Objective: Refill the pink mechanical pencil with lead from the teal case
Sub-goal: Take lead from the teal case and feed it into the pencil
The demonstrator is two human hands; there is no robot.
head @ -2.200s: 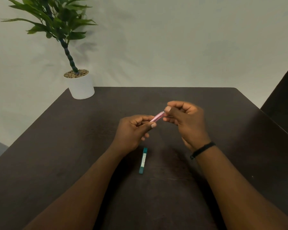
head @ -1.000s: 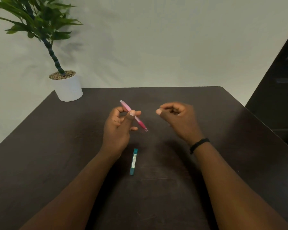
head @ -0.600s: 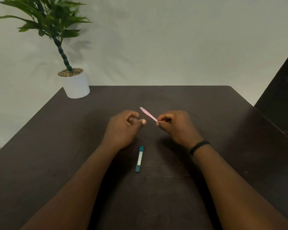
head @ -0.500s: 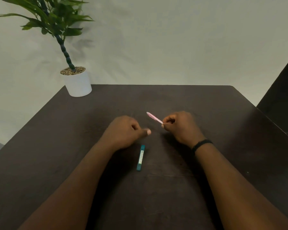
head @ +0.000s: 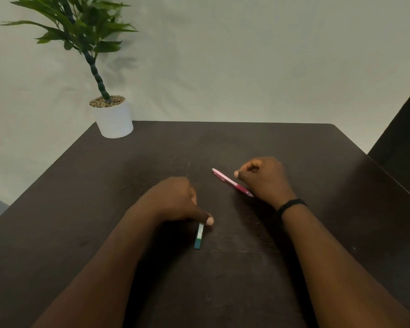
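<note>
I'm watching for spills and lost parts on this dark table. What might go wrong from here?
1. The left hand covers only the far end of the teal case; a grip that close to the end might let it tip or slip.
2. The pink pencil lies loose beside the right hand and may roll.
3. Thin dark lead would be hard to spot on the dark table.

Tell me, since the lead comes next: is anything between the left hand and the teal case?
Nothing visible. The left hand is already at the case, its thumb by the far end. The pencil lies apart by the right hand, on the table.
</note>
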